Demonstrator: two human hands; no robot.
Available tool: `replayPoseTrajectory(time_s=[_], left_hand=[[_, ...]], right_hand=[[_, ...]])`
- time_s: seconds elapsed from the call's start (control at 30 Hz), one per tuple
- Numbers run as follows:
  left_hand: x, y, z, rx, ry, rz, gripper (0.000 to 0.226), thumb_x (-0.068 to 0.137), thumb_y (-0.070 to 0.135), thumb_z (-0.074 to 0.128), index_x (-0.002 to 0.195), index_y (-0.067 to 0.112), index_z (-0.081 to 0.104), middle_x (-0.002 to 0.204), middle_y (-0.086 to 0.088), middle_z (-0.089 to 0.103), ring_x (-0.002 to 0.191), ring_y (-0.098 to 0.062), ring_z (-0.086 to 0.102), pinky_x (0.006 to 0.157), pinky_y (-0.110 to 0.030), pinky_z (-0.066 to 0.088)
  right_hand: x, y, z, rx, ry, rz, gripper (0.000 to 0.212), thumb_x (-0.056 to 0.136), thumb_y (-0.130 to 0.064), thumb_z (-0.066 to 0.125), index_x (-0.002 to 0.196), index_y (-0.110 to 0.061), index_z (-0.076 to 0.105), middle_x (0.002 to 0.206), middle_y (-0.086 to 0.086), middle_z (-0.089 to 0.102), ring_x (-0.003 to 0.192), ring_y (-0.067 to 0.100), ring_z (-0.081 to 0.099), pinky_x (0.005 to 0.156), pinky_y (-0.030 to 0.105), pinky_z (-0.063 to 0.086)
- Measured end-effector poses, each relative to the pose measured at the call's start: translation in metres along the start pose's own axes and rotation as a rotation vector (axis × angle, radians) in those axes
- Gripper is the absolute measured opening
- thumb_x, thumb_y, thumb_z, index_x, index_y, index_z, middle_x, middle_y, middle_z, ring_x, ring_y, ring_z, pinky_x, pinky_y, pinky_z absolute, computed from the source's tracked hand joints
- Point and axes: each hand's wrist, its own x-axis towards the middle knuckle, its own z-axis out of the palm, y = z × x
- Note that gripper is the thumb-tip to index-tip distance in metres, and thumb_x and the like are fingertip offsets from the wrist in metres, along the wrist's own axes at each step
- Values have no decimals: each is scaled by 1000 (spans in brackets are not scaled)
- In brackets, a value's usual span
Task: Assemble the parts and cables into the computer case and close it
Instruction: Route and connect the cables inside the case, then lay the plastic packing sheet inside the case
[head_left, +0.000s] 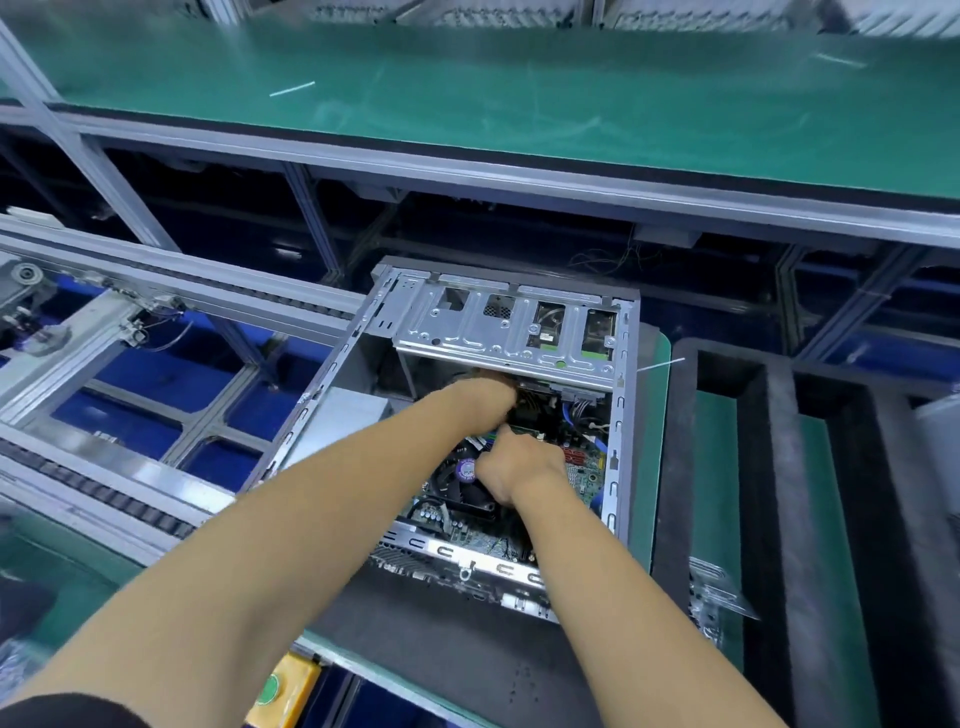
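An open grey computer case (621, 415) lies on its side on a dark foam mat, its inside facing up. A silver drive cage (467, 332) spans its far end. Below it lie the green motherboard (587, 478), a black CPU fan (457, 483) with a purple sticker, and blue cables (571, 421). My left hand (488, 392) reaches in under the drive cage, fingers hidden among dark cables. My right hand (519, 462) is over the motherboard beside the fan, its fingers curled round something small that I cannot make out.
A black foam tray (769, 493) with long slots stands right of the case. A clear bag of small parts (711, 592) lies at its near corner. A conveyor rail (156, 291) runs along the left. A green shelf (467, 104) sits behind. A yellow button box (280, 691) is at the near edge.
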Motion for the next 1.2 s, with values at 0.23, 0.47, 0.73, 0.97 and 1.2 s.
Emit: replayPoseTrajectory(time_s=[0.23,0.47,0.73,0.97,1.2], left_hand=[[-57,-43,-15,42,95,171,38,103,16,55,140,9,50,128,-14,42,126,-29,42,110,-40,36],[-91,-58,-11,670,217,265,52,100,23,55,150,30,42,139,0,61,128,-26,54,114,-41,31],[-96,-44,-13,812,93,189,49,103,49,32,134,21,59,139,-3,60,135,-27,38,112,-46,26],[-139,-57,-39,379,400,140,45,95,30,51,135,9,50,133,-12,57,133,-35,41,121,-45,19],[-236,-181,-113,93,715,-128,43,92,31,61,132,15,56,128,-11,47,117,-34,44,101,-43,32]], right_hand=[[-3,4,4,45,182,25,70,101,-60,30,152,-12,25,122,14,68,109,33,65,74,39,41],[-21,-3,-10,55,450,-38,15,103,-34,48,99,-20,43,89,6,68,72,28,59,57,33,42],[-40,-5,-15,-286,403,-116,36,103,-37,42,135,-22,50,127,6,51,110,25,55,90,39,39],[-58,-72,-37,-208,545,-207,43,94,-28,56,134,-13,54,125,11,55,116,30,49,91,42,45],[-69,-233,-43,-46,482,-455,28,92,-19,59,119,-11,57,119,16,59,114,35,51,89,46,45]])
